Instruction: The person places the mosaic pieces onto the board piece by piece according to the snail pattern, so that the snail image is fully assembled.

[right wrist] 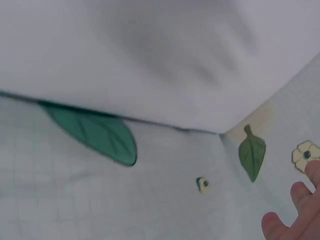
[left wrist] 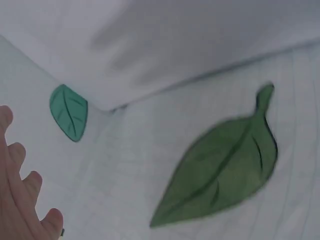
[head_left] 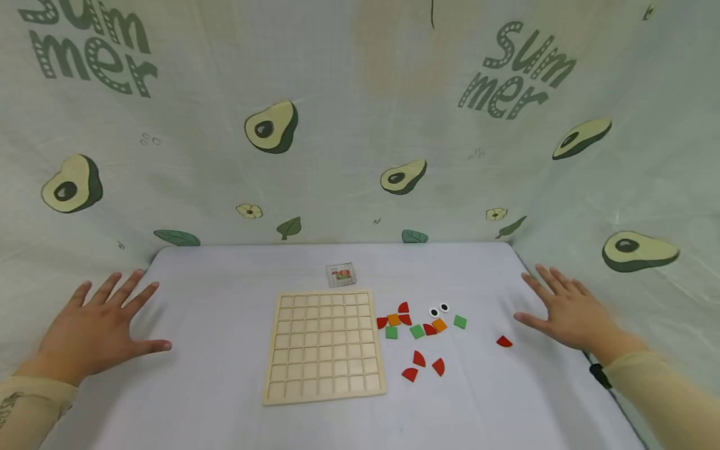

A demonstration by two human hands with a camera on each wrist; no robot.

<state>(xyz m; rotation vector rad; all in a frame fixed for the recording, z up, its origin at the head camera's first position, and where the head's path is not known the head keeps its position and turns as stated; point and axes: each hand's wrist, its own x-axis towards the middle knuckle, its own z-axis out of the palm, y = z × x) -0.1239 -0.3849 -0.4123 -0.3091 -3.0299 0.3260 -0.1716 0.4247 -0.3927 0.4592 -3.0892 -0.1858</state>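
My left hand (head_left: 97, 328) hovers at the table's left side, fingers spread, holding nothing. Over the right side, my right hand (head_left: 574, 312) is likewise spread, with a red quarter-circle piece (head_left: 504, 341) the nearest thing to it. A wooden grid board (head_left: 323, 347) with square cells lies in the middle, no pieces in its cells. Right of it are scattered several red quarter-circle pieces (head_left: 419, 359), green squares (head_left: 460, 322), orange squares (head_left: 439, 325) and two round eye pieces (head_left: 444, 307). Behind the board lies a small picture card (head_left: 340, 274). Only fingers show in both wrist views.
The white table (head_left: 225, 275) meets a hanging cloth (head_left: 337, 75) printed with avocados, leaves and lettering at the back and sides. A dark cable (head_left: 600, 376) runs by the right sleeve along the table's edge.
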